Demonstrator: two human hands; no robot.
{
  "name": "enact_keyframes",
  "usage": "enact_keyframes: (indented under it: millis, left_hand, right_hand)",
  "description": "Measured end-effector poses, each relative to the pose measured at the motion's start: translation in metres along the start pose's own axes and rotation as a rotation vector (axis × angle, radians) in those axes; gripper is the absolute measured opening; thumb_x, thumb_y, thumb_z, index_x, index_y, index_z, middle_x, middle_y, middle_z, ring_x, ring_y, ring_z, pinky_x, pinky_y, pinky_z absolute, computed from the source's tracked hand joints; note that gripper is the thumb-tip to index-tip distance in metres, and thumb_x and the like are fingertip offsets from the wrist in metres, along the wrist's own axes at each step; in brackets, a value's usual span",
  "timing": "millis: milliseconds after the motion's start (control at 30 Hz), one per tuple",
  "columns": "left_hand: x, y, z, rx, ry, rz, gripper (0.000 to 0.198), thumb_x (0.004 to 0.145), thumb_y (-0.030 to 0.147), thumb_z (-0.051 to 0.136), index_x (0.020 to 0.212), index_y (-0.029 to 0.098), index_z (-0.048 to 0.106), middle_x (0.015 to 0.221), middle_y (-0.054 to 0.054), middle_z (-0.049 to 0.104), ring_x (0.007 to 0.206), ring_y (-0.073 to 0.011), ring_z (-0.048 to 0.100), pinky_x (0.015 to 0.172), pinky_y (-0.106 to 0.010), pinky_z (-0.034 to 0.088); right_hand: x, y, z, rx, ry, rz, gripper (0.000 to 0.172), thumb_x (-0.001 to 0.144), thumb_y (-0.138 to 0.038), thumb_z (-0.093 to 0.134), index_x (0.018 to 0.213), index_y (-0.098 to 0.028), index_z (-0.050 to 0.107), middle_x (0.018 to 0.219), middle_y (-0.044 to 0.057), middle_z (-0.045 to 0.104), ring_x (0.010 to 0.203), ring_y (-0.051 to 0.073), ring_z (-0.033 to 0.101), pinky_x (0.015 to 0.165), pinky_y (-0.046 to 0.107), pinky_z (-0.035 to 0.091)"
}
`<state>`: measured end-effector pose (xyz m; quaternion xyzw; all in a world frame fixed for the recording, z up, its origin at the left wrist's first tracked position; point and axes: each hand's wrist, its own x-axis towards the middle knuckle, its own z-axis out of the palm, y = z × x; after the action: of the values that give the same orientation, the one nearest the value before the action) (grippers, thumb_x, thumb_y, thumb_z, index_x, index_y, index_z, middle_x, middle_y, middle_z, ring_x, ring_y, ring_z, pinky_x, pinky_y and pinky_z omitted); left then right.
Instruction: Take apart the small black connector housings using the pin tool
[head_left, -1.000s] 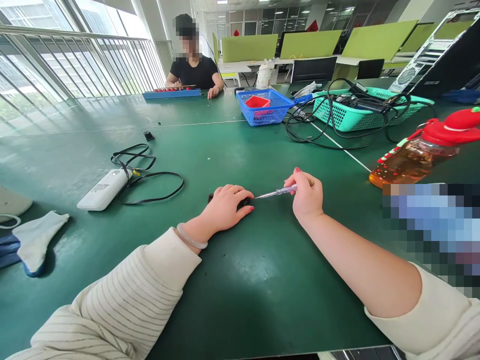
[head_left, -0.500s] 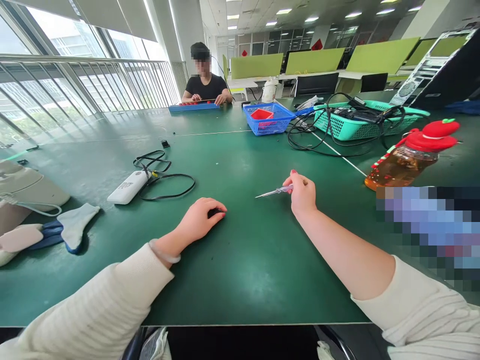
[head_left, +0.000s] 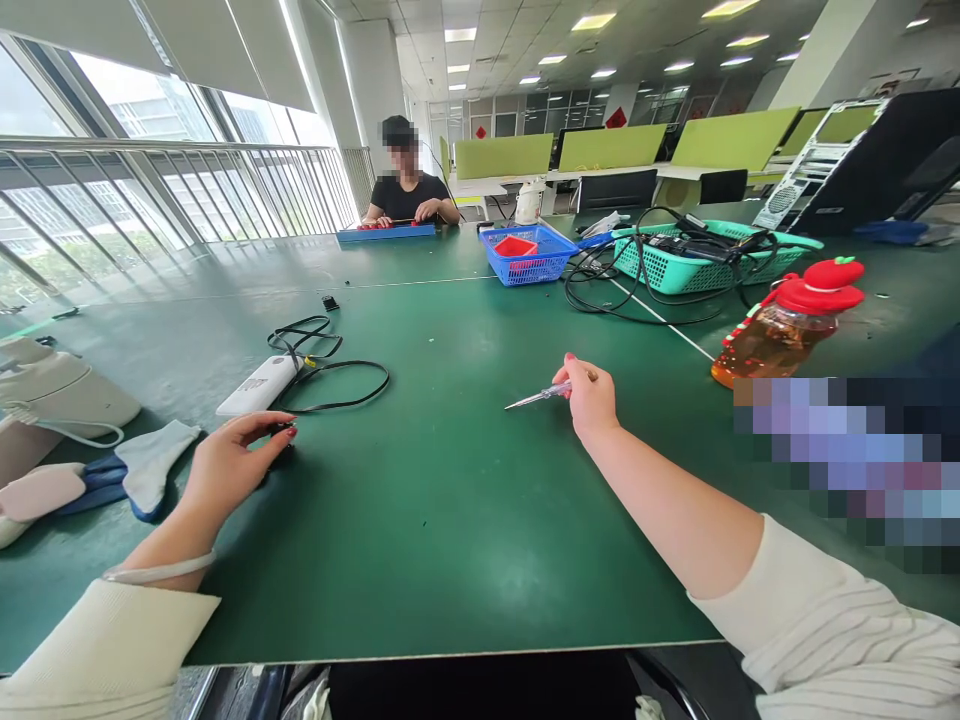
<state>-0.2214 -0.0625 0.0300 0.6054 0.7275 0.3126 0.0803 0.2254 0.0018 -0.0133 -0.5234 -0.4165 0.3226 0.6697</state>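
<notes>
My right hand point(head_left: 589, 400) pinches a small clear-handled screwdriver point(head_left: 536, 396), its metal tip pointing left just above the green table point(head_left: 450, 500). My left hand point(head_left: 229, 465) rests on the table at the left, fingers curled over a small black object point(head_left: 281, 450) that is mostly hidden under them. Just beyond that hand lies a white power bank point(head_left: 259, 385) with a looped black cable point(head_left: 330, 370).
White and blue gloves point(head_left: 146, 455) lie at the far left beside a white device point(head_left: 52, 385). An amber bottle with a red cap point(head_left: 787, 325) lies at the right. Blue basket point(head_left: 529, 255) and teal basket point(head_left: 705, 260) with cables stand behind. A person sits across.
My left hand slid the small black object left, from the table's middle to beside the power bank. The right hand with the screwdriver stayed nearly in place. The camera view lifted.
</notes>
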Motion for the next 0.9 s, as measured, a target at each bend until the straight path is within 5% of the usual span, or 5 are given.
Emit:
enact_keyframes:
  millis: [267,400,900]
  left_hand:
    - [-0.002,-0.021,-0.013,-0.373,0.020,-0.025,0.047,0.060,0.048,0.078,0.097,0.022,0.067,0.123,-0.005,0.066,0.111,-0.0266,0.062,0.105,-0.040,0.047]
    - [-0.004,-0.031,-0.016,-0.325,-0.049,-0.041,0.060,0.063,0.053,0.077,0.115,0.025,0.069,0.128,-0.004,0.067,0.117,-0.0263,0.061,0.102,-0.034,0.049]
    - [-0.010,-0.024,-0.012,0.128,-0.100,0.048,0.043,0.074,0.053,0.059,0.107,0.031,0.076,0.122,0.003,0.073,0.113,-0.0282,0.065,0.108,-0.041,0.044]
  right_hand:
    - [0.000,0.001,0.000,-0.007,-0.007,0.007,0.042,0.076,-0.049,0.065,0.047,-0.019,0.059,0.045,-0.003,0.042,0.046,0.009,0.040,0.046,0.025,0.033]
    - [0.000,0.001,-0.001,-0.002,-0.026,0.010,0.042,0.076,-0.050,0.065,0.047,-0.019,0.058,0.046,-0.003,0.044,0.046,0.009,0.041,0.046,0.025,0.034]
    - [0.001,0.003,-0.001,-0.014,-0.067,0.008,0.040,0.076,-0.049,0.065,0.049,-0.019,0.060,0.050,-0.002,0.048,0.048,0.009,0.044,0.048,0.025,0.037]
